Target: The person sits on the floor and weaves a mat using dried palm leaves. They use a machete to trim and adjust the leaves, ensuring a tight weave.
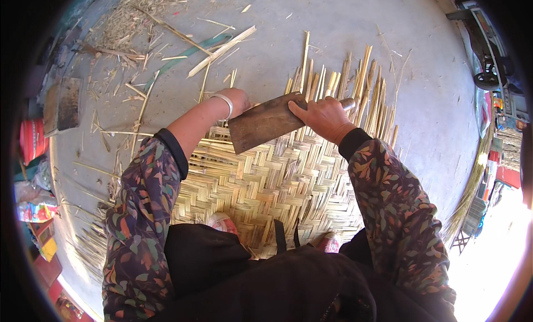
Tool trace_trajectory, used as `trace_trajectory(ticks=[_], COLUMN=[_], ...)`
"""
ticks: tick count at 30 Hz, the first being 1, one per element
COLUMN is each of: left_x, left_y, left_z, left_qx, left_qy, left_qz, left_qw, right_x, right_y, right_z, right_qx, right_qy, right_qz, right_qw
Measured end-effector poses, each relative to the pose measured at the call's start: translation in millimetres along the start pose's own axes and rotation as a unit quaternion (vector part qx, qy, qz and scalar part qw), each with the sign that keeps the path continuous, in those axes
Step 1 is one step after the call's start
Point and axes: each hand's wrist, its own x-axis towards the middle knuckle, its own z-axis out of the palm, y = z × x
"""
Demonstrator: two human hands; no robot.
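Here, right hand (327, 117) grips cleaver (265, 124) above woven mat (266, 183); left hand (237, 101) nearby, its hold unclear.

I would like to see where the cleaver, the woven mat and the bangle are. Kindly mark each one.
Cleaver (266, 124): head view, middle of the blade.
Woven mat (272, 183): head view, middle of its plaited surface.
Bangle (228, 104): head view, visible outer band.

The grey floor (427, 61) carries a woven mat (261, 183) at centre. Straw debris (125, 27) and loose split strips (223, 51) lie across the upper left.
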Motion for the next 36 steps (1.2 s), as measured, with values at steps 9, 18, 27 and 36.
trace_trajectory(ticks=[9,18,27,36], left_x=[4.6,-5.2,-40.3,-130.1], left_y=[13.6,85.7,-53.3,-111.4], left_z=[31.4,-6.4,-90.5,63.8], left_qx=[0.011,-0.137,-0.337,-0.140], left_qy=[0.030,0.029,0.214,-0.001], left_qz=[-0.102,0.088,0.028,-0.118], left_qw=[0.994,0.986,0.916,0.983], right_x=[15.7,12.8,-2.6,-16.8], right_y=[2.1,-0.5,-26.8,-83.4], right_z=[22.5,39.3,1.8,-47.6], right_qx=[0.031,0.052,0.091,0.075], right_qy=[-0.133,-0.196,-0.150,-0.114], right_qz=[-0.001,0.015,0.038,-0.057], right_qw=[0.991,0.979,0.984,0.989])
